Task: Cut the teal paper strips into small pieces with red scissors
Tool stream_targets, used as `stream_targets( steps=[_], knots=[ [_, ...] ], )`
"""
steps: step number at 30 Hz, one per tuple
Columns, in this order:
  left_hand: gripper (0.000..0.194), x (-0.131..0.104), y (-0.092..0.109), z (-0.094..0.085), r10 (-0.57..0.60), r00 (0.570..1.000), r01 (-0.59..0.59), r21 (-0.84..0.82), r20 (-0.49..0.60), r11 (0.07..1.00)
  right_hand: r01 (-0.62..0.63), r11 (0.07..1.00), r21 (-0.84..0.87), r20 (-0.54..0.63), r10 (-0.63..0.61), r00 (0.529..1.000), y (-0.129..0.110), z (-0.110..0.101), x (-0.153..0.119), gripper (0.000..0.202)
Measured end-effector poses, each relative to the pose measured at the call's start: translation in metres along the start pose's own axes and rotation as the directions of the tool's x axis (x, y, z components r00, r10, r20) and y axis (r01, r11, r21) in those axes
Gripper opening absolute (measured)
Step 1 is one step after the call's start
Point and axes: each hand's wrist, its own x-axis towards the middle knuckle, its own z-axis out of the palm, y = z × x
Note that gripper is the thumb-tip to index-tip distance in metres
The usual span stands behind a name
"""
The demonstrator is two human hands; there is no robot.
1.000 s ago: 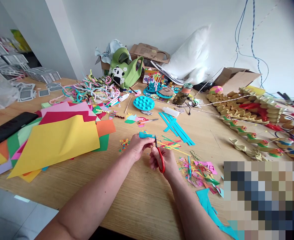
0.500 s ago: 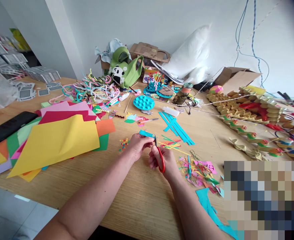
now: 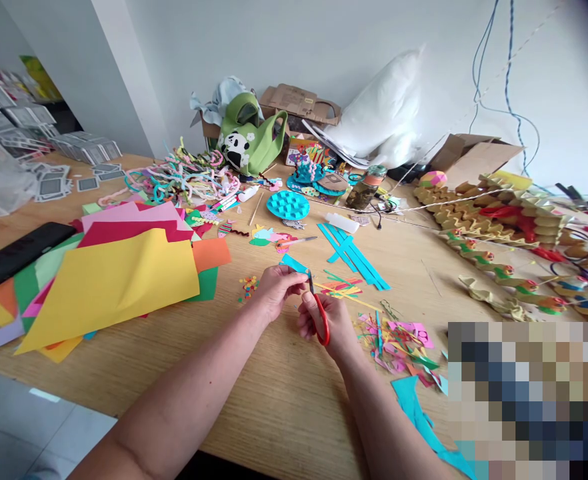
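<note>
Against a pale wall, your wood-grain bench (image 3: 274,407) carries one green bag with a panda picture (image 3: 264,143), one round turquoise studded disc (image 3: 287,205) and, leftward, one large yellow paper sheet (image 3: 119,283). Before you, your left hand (image 3: 280,292) pinches one turquoise paper strip (image 3: 293,262); your right hand (image 3: 335,323) grips one pair of red-handled scissors (image 3: 326,332), blades at the strip's right end.

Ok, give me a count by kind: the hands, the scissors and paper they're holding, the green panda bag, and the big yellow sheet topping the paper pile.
Hands, left hand and right hand: 2
Held red-handled scissors: 1
Held blue paper piece: 1
Green panda bag: 1
Large yellow sheet: 1
Total: 6
</note>
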Motion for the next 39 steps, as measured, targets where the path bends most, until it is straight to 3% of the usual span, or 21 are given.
stream_targets(
  steps=[39],
  knots=[
    [0.014,-0.0003,0.0016,-0.0009,0.056,0.998,-0.061,0.159,0.038,0.985,-0.039,0.999,-0.004,0.005,0.039,0.999,0.0001,0.0001,-0.0001,0.055]
  ],
)
